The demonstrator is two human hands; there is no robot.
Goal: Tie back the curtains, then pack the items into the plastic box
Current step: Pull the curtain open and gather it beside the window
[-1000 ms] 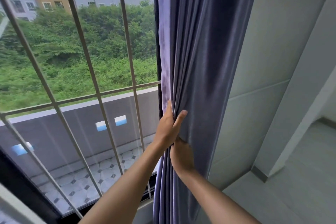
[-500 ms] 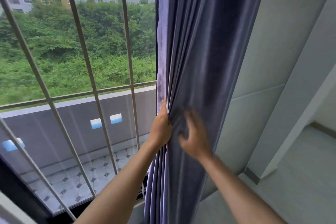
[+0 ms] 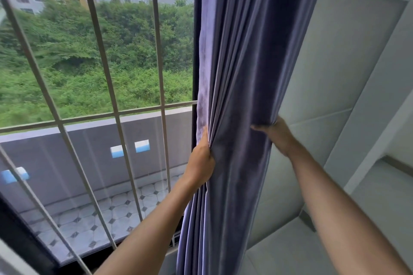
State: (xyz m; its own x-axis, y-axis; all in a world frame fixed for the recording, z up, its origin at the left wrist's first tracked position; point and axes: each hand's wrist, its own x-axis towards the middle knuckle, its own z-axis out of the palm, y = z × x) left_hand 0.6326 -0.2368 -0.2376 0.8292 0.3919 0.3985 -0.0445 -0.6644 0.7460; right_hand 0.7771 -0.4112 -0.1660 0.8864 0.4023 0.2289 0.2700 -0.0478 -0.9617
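Observation:
A dark purple curtain point(image 3: 243, 78) hangs gathered in folds at the right edge of the window. My left hand point(image 3: 201, 158) grips its left edge about mid-height, fingers tucked into the folds. Behind the curtain's right edge my right hand point(image 3: 278, 133) curls its fingers round the fabric from the back; the fingertips are hidden by the cloth. Both hands hold the bundle between them. No tie-back and no plastic box are in view.
The window point(image 3: 100, 96) with its metal grille bars point(image 3: 111, 100) fills the left, looking onto a tiled balcony and greenery. A grey-white wall point(image 3: 335, 73) stands right of the curtain, with a ledge below at the lower right.
My right hand has moved from the front of the curtain rightward round its right edge and now grips it from behind. My left hand keeps its hold on the left edge.

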